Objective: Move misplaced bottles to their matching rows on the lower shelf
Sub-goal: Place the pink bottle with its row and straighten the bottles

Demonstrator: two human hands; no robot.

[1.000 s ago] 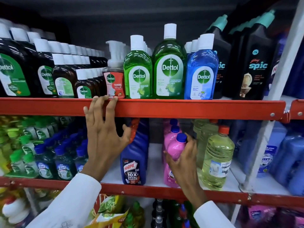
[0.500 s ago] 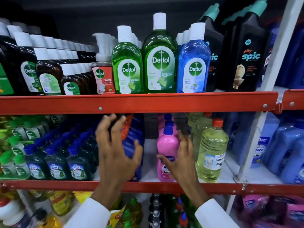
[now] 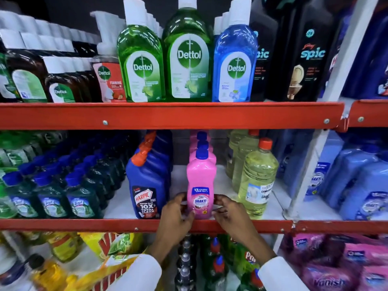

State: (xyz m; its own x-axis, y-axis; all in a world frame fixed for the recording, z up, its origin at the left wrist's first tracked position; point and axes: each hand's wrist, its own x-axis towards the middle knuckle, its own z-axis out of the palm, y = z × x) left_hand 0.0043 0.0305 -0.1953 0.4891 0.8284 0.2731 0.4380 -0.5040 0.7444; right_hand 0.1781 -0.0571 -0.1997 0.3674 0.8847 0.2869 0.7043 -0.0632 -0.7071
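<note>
A pink Shakti bottle [image 3: 201,181] with a blue cap stands upright at the front of its pink row on the lower shelf [image 3: 241,226]. My left hand [image 3: 175,215] wraps the bottle's lower left side. My right hand [image 3: 227,213] grips its lower right side. Both sets of fingers touch the label's edges. More pink bottles line up behind it. A blue Harpic bottle [image 3: 148,181] with an orange cap stands just left. Yellow-green bottles [image 3: 257,181] with orange caps stand just right.
Dark green bottles [image 3: 79,198] with blue caps fill the lower shelf's left side, pale blue jugs [image 3: 361,185] its right. The upper shelf's red rail [image 3: 168,115] carries Dettol and black Spic bottles. A white upright post [image 3: 308,169] stands on the right. Packets and bottles sit below.
My left hand came off the upper rail and dropped to the pink bottle. Both hands closed around its base. The bottle now stands straight at the row's front, and the view moved closer.
</note>
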